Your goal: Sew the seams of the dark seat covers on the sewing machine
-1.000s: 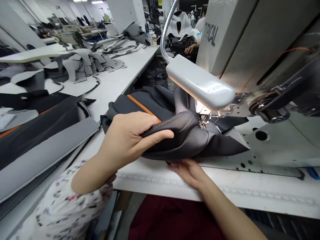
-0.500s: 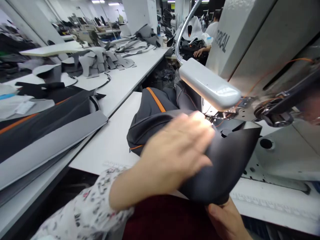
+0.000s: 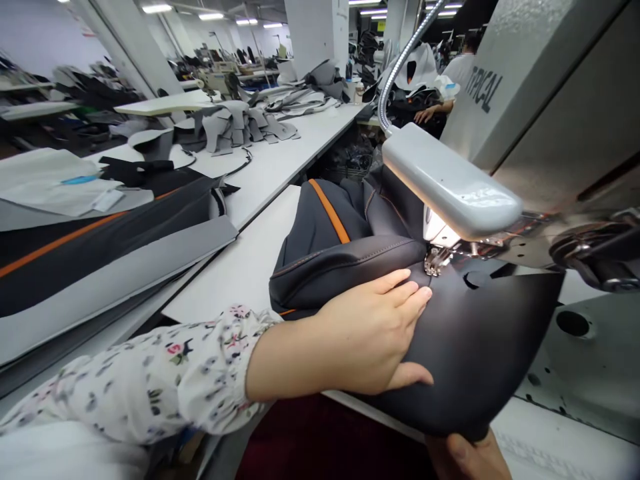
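A black leather-like cover point(image 3: 480, 340) with an orange stripe point(image 3: 330, 212) and stitched seams lies under the presser foot point(image 3: 433, 261) of a sewing machine point(image 3: 545, 107). My left hand point(image 3: 373, 327) rests flat on the cover just before the foot, fingers stretched forward and thumb apart. At the cover's near edge, my right hand point(image 3: 473, 457) pinches the material, its thumb on top and the other fingers hidden beneath. The needle tip cannot be made out.
A white lamp point(image 3: 450, 180) on a bendy neck hangs over the foot. To the left, a long table point(image 3: 280, 150) bears grey cut pieces point(image 3: 240, 123) and a black panel with an orange strip point(image 3: 90, 233). A co-worker's hand point(image 3: 433, 112) shows behind the machine.
My left hand, blurred by motion before, now lies still and flat on the cover. The cover by the foot looks flatter. The view has turned a little left; my right hand keeps its hold.
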The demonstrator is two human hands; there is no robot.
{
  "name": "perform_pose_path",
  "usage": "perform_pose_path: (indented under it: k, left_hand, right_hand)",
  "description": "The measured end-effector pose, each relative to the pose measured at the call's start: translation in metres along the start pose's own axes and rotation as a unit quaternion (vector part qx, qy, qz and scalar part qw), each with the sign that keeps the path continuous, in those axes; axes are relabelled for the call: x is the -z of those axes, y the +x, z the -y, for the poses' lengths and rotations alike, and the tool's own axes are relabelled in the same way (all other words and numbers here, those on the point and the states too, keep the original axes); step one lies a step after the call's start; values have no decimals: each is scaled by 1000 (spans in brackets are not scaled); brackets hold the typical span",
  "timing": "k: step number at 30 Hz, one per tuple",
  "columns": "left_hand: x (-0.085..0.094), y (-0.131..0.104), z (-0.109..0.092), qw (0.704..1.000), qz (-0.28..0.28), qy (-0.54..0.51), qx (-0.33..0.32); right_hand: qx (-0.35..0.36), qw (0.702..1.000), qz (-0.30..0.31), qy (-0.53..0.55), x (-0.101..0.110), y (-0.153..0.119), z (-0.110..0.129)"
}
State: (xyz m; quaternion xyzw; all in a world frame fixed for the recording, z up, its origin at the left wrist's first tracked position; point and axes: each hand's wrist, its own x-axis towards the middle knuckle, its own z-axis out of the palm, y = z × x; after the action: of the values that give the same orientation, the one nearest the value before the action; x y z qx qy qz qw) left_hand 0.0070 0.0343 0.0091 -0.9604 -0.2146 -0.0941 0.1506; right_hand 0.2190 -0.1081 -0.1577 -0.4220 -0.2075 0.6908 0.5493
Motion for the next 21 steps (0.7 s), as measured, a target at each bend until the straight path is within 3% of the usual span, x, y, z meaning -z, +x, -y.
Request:
perform_pose_path:
  k: [4,7,15,21]
  left_hand:
    - [-1,0,1,1000,1,13,-4]
    - [-1,0,2,1000,-5,18,-5]
    - [0,-3,1,1000,1,13,-27]
    - [10,-9,-5,996,67,45,-40]
  right_hand:
    - [14,999,44,-27,27,15,-2]
    - [31,998,39,-26,41,26,1]
    - [84,992,-98,-6,3,41,36]
    - [92,986,-137,38,9,66,60]
